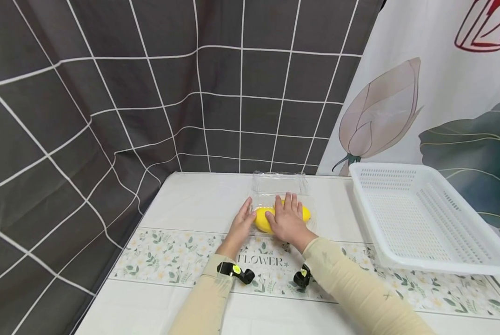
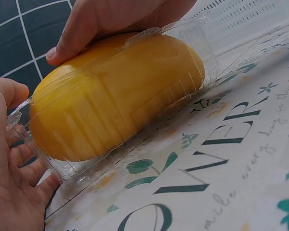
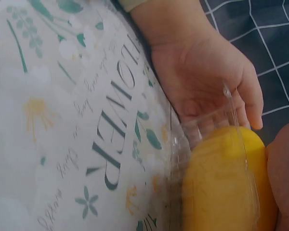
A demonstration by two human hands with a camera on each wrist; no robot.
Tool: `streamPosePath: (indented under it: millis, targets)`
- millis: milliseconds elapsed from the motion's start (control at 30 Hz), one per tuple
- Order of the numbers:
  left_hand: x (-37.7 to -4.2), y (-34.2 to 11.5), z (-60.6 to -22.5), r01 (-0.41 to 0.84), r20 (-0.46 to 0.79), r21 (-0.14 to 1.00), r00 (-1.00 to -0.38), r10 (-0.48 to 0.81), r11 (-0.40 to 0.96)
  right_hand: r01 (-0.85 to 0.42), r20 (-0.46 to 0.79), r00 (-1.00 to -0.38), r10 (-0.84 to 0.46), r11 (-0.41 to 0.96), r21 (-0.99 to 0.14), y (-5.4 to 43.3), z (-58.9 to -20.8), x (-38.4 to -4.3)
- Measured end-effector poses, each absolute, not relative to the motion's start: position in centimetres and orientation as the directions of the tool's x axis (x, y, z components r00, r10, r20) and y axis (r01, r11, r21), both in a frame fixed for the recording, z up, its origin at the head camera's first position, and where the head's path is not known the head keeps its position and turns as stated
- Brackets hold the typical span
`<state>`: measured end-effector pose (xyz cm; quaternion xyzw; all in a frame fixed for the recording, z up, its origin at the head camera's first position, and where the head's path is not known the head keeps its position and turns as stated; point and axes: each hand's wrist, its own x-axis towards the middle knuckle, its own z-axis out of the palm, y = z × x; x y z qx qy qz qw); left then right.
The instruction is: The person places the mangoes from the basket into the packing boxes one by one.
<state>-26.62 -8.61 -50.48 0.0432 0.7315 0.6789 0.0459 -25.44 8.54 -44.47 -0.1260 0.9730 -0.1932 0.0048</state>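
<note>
A smooth yellow mango-shaped fruit lies in a clear plastic clamshell box, whose lid stands raised at the back. More yellow shows right of my right hand in the head view. My right hand lies over the top of the fruit, fingers stretched away from me. At the box's left end, my left hand rests along the outer wall with fairly straight fingers. Its thumb comes up by the box's corner, near the fruit. The fruit's far side is hidden under my right hand.
A white perforated plastic basket stands on the right of the table. The white tabletop cover has a flower-printed band. Dark gridded cloth hangs behind and left, with a white floral curtain at the right.
</note>
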Motion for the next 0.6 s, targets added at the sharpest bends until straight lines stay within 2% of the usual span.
streamPosePath:
  millis: [367, 600]
  targets:
    - [-26.6, -8.6, -50.3, -0.019, -0.028, 0.996, -0.994, 0.106, 0.085, -0.217, 0.012, -0.972, -0.234, 0.880, -0.422, 8.2, -44.6, -24.6]
    - [-26.5, -8.6, -50.2, -0.021, -0.030, 0.997, -0.993, 0.116, 0.073, -0.238, -0.013, -0.966, -0.259, 0.906, -0.351, 8.2, -45.0, -23.9]
